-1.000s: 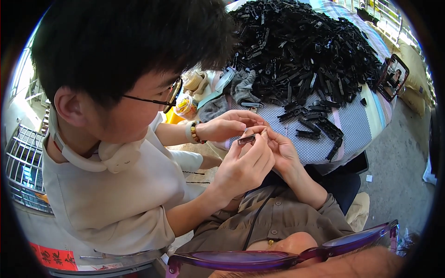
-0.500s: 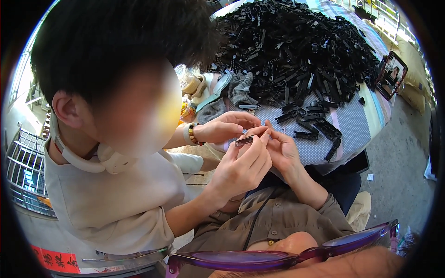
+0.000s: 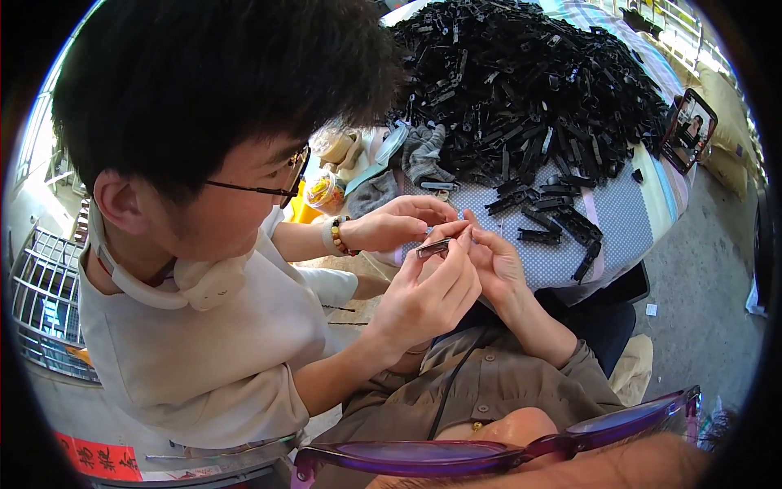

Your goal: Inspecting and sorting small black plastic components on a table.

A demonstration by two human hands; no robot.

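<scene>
— Where is the piece?

— The small dark clip (image 3: pixel 434 247) is up in front of our chest, just short of the cloth-covered table (image 3: pixel 570 261). Our right hand (image 3: pixel 498 269) curls its fingertips against one end. The co-worker's near hand (image 3: pixel 423 297) pinches the clip, and the braceleted hand (image 3: pixel 395 224) closes in from above. We cannot tell whether our own fingers truly grip it. Our left hand is out of sight.

— What could go wrong?

— We think three hands crowding so small a part could knock it loose onto our lap.

— Any containers?

— The pile of black plastic pieces (image 3: pixel 529 90) lies loose on the table, not in any bin. A small round tub (image 3: pixel 326 192) sits by the edge, contents unclear. A wire crate (image 3: pixel 41 314) stands at the left.
</scene>
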